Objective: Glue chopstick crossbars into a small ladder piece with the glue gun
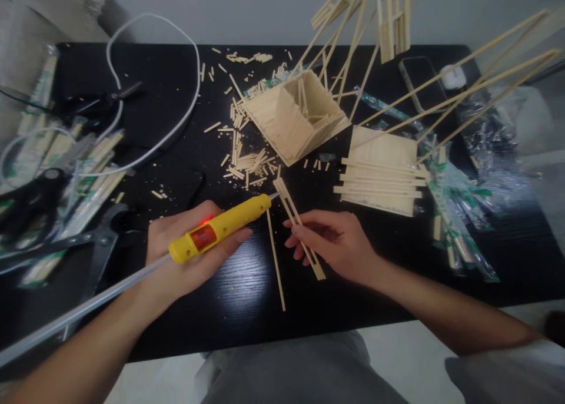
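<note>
My left hand (189,248) is closed round a yellow hot glue gun (238,215), with a clear glue stick (88,307) running out of its rear and a red light glowing on its side. The gun's metal nozzle reaches the upper end of a few wooden chopsticks (304,239); whether it touches them I cannot tell. Those chopsticks are pinched between thumb and fingers of my right hand (333,239). A single loose stick (276,262) lies on the black table between my hands. Beyond is a box-like stick structure (304,118) with long sticks rising from it.
A flat stick panel (384,145) with crosswise sticks lies right of centre. Cut stick pieces (249,162) litter the table (238,327). Wrapped chopsticks (459,215) lie at right, and more at left beside black-handled scissors (30,209), pliers (106,233) and a white cable (196,68). A phone (421,80) is at back right.
</note>
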`<state>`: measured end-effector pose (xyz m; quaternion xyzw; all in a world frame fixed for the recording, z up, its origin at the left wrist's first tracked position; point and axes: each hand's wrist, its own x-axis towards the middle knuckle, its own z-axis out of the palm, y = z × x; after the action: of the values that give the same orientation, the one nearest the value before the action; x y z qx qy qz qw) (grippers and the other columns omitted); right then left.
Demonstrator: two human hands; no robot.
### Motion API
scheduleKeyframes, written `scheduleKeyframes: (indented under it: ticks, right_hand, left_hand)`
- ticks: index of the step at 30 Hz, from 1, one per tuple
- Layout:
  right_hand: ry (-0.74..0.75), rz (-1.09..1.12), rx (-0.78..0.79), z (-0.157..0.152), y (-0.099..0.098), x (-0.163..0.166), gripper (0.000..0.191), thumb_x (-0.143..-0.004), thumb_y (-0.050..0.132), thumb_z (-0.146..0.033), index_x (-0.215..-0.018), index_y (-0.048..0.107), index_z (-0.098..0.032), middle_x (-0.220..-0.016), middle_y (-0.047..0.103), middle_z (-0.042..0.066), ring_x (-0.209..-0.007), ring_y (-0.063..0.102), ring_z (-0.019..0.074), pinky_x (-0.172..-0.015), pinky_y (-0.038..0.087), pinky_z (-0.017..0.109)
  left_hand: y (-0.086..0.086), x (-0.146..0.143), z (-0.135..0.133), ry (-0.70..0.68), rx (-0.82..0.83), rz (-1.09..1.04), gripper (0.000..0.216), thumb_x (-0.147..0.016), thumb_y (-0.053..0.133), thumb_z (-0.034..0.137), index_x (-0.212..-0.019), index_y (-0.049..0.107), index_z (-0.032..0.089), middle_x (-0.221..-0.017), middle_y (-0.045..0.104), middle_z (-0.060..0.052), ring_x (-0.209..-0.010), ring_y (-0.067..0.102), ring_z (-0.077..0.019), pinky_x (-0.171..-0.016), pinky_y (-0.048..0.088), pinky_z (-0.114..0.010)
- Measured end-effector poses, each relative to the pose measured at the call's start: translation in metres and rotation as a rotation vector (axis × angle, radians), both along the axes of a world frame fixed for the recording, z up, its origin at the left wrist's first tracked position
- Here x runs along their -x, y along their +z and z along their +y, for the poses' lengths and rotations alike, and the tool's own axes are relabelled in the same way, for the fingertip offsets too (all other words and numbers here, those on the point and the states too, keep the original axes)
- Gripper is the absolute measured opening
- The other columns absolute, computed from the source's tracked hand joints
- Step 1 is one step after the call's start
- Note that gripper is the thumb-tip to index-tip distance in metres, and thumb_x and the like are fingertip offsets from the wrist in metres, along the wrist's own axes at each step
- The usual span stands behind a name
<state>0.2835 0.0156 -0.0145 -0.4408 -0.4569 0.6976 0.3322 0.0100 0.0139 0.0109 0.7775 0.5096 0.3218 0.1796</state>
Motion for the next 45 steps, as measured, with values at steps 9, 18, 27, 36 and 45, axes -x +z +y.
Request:
scheduleKeyframes:
  ticks: [9, 18, 27, 36, 45]
  right_hand:
    - [-0.001, -0.006, -0.003, 0.0002, 0.0022, 0.0011, 0.025, -0.097, 0.085, -0.039, -0.106, 0.087, -0.016, -0.082, 0.083, 0.005, -0.062, 0.076, 0.0117, -0.053, 0.063, 0.018]
    - [0.007, -0.021, 0.008, 0.0004, 0.0028, 0.0006, 0.026, -0.096, 0.086, -0.041, -0.106, 0.088, -0.017, -0.083, 0.084, 0.005, -0.062, 0.076, 0.0123, -0.053, 0.063, 0.019]
    - [0.01, -0.015, 0.001, 0.0006, 0.0025, 0.0005, 0.027, -0.096, 0.087, -0.041, -0.107, 0.088, -0.016, -0.083, 0.083, 0.005, -0.062, 0.075, 0.0122, -0.053, 0.062, 0.019]
    - [0.0, -0.033, 0.004, 0.0002, 0.0037, -0.0001, 0.028, -0.097, 0.086, -0.042, -0.107, 0.088, -0.016, -0.082, 0.083, 0.006, -0.062, 0.075, 0.0131, -0.052, 0.062, 0.021]
    - [-0.005, -0.036, 0.027, 0.0007, 0.0038, -0.0001, 0.027, -0.097, 0.086, -0.043, -0.106, 0.088, -0.018, -0.082, 0.083, 0.005, -0.062, 0.075, 0.0131, -0.051, 0.062, 0.02]
  left_hand:
    - [0.0008, 0.0032, -0.0015, 0.038, 0.011, 0.003, 0.036, -0.102, 0.076, 0.043, -0.077, 0.058, 0.024, -0.055, 0.05, 0.009, -0.043, 0.044, -0.0071, -0.041, 0.033, -0.025]
    - [0.0015, 0.0045, 0.0, 0.053, 0.01, -0.007, 0.036, -0.101, 0.076, 0.043, -0.076, 0.058, 0.024, -0.054, 0.051, 0.009, -0.041, 0.045, -0.0072, -0.039, 0.032, -0.026]
    - [0.0017, 0.0051, -0.0016, 0.057, 0.021, 0.002, 0.036, -0.102, 0.074, 0.043, -0.076, 0.056, 0.025, -0.055, 0.05, 0.008, -0.042, 0.046, -0.0071, -0.039, 0.031, -0.027]
    - [0.003, 0.0009, 0.0013, 0.018, -0.021, 0.009, 0.041, -0.102, 0.075, 0.04, -0.072, 0.052, 0.023, -0.053, 0.046, 0.009, -0.04, 0.04, -0.0064, -0.038, 0.028, -0.025]
    - [-0.0008, 0.0026, -0.0007, -0.018, 0.009, 0.027, 0.039, -0.102, 0.075, 0.041, -0.074, 0.054, 0.024, -0.056, 0.048, 0.008, -0.042, 0.044, -0.0069, -0.041, 0.033, -0.025]
